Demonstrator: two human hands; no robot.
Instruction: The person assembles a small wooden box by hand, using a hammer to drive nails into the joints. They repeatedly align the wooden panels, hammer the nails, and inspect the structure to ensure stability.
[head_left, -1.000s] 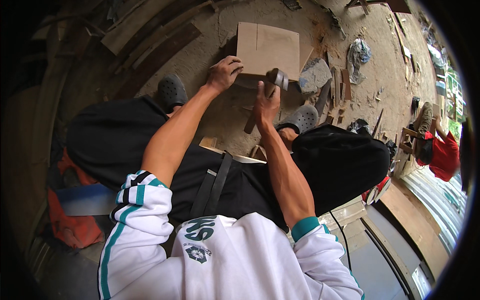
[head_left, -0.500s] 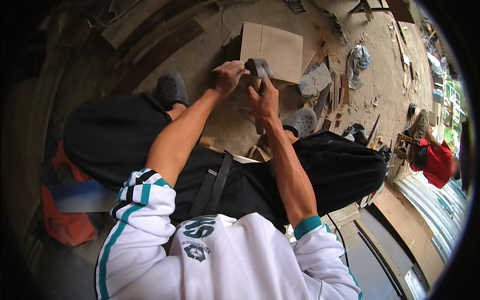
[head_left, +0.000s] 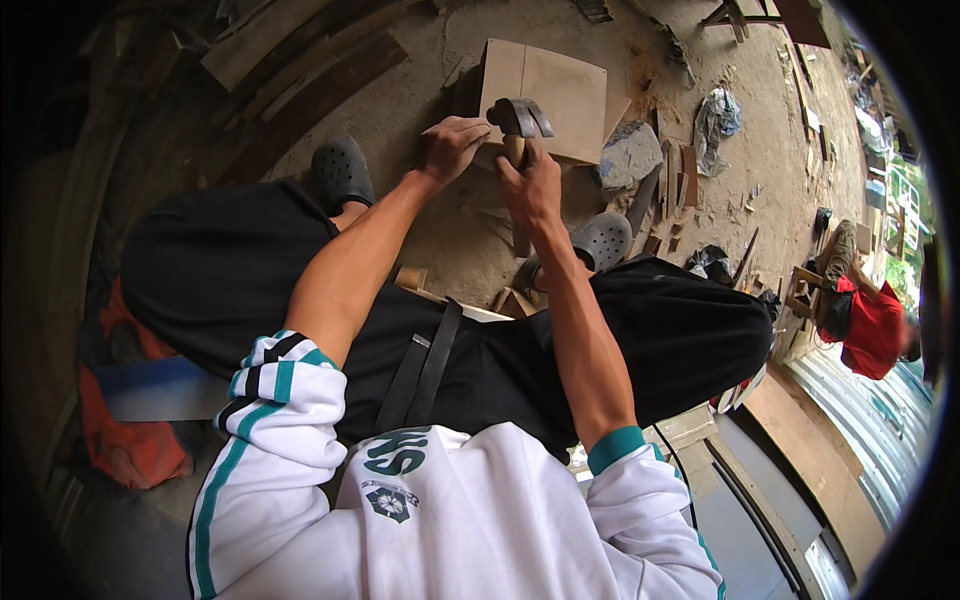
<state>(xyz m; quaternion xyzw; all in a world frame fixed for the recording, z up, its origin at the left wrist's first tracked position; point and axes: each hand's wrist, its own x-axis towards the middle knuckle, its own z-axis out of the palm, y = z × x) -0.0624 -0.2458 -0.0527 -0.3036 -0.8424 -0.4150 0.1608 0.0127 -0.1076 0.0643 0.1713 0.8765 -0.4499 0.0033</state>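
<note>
A wooden box (head_left: 565, 85) with a flat tan top sits on the ground in front of me. At its near left corner my left hand (head_left: 450, 150) is closed in a pinch. Whatever lies between its fingertips is too small to make out. My right hand (head_left: 532, 190) is wrapped round the wooden handle of a claw hammer (head_left: 521, 117). The dark metal head is over the near part of the box top, just right of my left fingertips, its claw pointing right.
A grey stone slab (head_left: 632, 157) and wood offcuts (head_left: 688, 177) lie right of the box. Long boards (head_left: 335, 85) are at the far left. Crumpled plastic (head_left: 716, 130) rests on the dirt floor. Another person in a red shirt (head_left: 872, 330) is at the far right.
The hammer head has moved slightly away from my left fingertips, and its claw now turns more to the right. My left hand stays pinched near the box corner.
</note>
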